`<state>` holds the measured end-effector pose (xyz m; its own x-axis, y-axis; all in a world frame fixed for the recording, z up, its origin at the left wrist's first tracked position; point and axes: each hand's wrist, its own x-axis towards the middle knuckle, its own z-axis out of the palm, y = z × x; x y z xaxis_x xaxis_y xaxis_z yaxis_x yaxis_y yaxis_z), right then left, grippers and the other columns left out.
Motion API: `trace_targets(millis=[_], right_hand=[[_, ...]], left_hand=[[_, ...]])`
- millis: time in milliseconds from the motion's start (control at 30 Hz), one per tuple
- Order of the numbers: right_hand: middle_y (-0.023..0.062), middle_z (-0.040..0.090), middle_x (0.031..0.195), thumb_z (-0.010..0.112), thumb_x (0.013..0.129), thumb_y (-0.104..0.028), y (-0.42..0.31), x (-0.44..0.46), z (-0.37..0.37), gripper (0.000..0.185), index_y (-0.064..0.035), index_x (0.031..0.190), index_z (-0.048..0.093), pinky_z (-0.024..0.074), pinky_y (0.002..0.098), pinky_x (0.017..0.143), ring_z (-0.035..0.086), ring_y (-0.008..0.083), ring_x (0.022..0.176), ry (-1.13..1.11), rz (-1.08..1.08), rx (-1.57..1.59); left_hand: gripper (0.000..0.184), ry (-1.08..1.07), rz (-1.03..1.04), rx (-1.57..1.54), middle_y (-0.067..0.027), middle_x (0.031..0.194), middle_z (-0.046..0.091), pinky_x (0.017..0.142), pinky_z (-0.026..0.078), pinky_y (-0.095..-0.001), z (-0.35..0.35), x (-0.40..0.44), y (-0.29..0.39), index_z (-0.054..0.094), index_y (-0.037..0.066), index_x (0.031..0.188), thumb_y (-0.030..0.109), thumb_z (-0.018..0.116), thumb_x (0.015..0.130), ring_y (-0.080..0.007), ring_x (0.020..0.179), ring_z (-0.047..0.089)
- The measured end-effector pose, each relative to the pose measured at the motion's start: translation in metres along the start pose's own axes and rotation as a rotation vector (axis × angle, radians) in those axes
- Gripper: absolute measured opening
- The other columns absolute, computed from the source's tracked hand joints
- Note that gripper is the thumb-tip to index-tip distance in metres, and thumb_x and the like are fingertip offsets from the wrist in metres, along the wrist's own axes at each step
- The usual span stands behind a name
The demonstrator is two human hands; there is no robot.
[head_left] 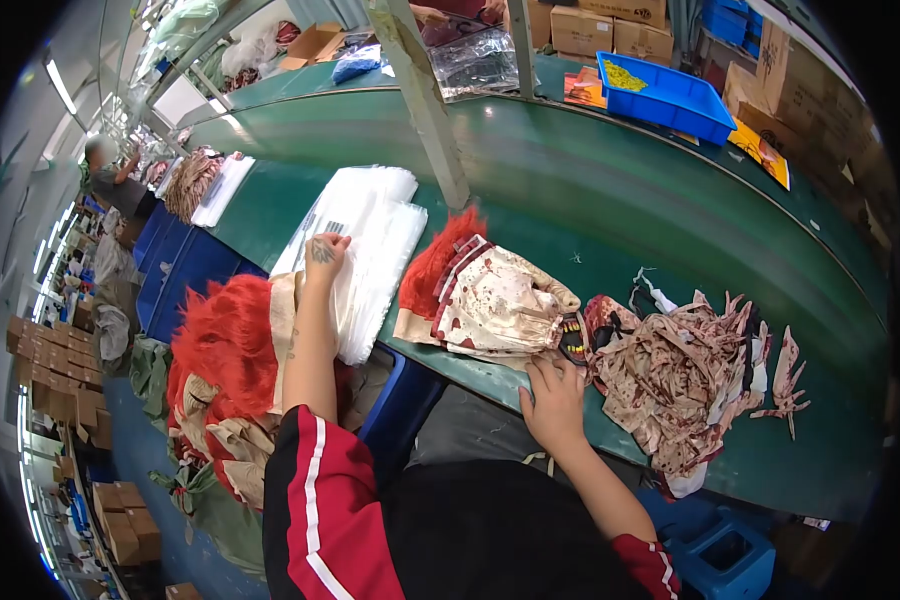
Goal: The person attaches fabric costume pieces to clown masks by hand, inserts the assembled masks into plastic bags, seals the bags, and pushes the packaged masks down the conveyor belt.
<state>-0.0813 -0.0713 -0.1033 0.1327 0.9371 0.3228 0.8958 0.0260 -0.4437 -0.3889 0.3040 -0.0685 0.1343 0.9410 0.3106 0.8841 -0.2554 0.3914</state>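
My left hand (324, 258) is on a stack of clear-white plastic bags (380, 235), its fingers closed at the top bag. My right hand (556, 402) lies with fingers stretched and thumb apart at the lower edge of a blood-spattered cream clown mask (505, 295). This mask lies folded on the green bench, red hair to the left and dark mouth with yellow teeth to the right. Just right of it is a heap of crumpled, red-stained glove-like pieces (670, 380). One stained hand-shaped piece (785, 375) lies apart.
More red-haired masks (225, 350) are piled left of my left arm. A blue bin (400, 400) stands under the bench edge. A metal post (420, 100) rises behind the bags. Across the green belt (590, 150) sits a blue tray (670, 105). Another person (115, 180) stands far left.
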Motion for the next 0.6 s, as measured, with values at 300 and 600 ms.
trace_targets(millis=[300,600], right_hand=[[0.0093,0.056,0.118,0.068,0.078,-0.017,-0.001,0.000,-0.002,0.040,-0.0035,0.116,0.060,0.0364,0.0458,0.097,0.047,0.0325,0.114,0.012,-0.005,0.025],[0.0096,0.057,0.118,0.065,0.078,-0.014,0.000,0.001,-0.001,0.038,-0.0031,0.114,0.061,0.0360,0.0454,0.099,0.048,0.0320,0.112,0.027,-0.016,0.015]], left_hand=[[0.035,-0.693,-0.166,-0.235,-0.0072,0.068,0.066,0.049,0.056,-0.0291,-0.046,0.051,-0.014,0.071,-0.004,0.088,0.030,0.075,0.084,-0.0125,0.055,0.061],[0.006,0.080,0.391,0.300,-0.0179,0.086,0.060,0.076,0.050,-0.0458,0.007,0.015,-0.003,0.059,0.001,0.080,0.007,0.059,0.081,-0.0376,0.089,0.060]])
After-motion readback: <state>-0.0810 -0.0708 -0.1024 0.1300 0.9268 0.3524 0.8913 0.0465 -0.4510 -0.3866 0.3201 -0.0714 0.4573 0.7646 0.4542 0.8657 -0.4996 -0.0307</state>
